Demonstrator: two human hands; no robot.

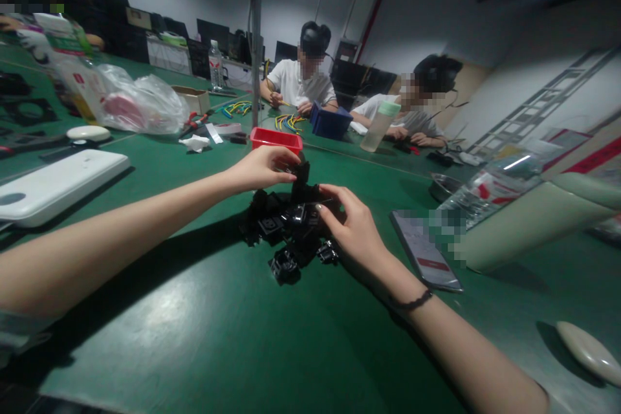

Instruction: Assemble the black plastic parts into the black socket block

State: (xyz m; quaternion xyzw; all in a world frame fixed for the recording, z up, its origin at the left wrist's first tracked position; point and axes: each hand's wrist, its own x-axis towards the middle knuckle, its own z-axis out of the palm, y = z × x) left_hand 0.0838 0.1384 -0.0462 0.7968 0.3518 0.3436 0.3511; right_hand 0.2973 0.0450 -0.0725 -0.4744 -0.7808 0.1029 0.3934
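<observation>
A heap of small black plastic parts (286,223) lies on the green table in front of me. At its far side my left hand (269,167) has its thumb and fingers closed around an upright black plastic part (301,173). My right hand (353,220) curls over the right side of the heap, with thumb and forefinger at a dark piece whose shape I cannot make out. Some black parts with open frames (284,265) sit loose at the near edge of the heap. Just beyond my left hand stands a red plastic tray (276,138).
A phone (427,249), a pale green bottle (538,220) and a clear plastic bottle (504,181) are on the right. A white device (63,184) and a plastic bag (140,100) lie on the left. Two people sit across the table near a blue bin (331,121).
</observation>
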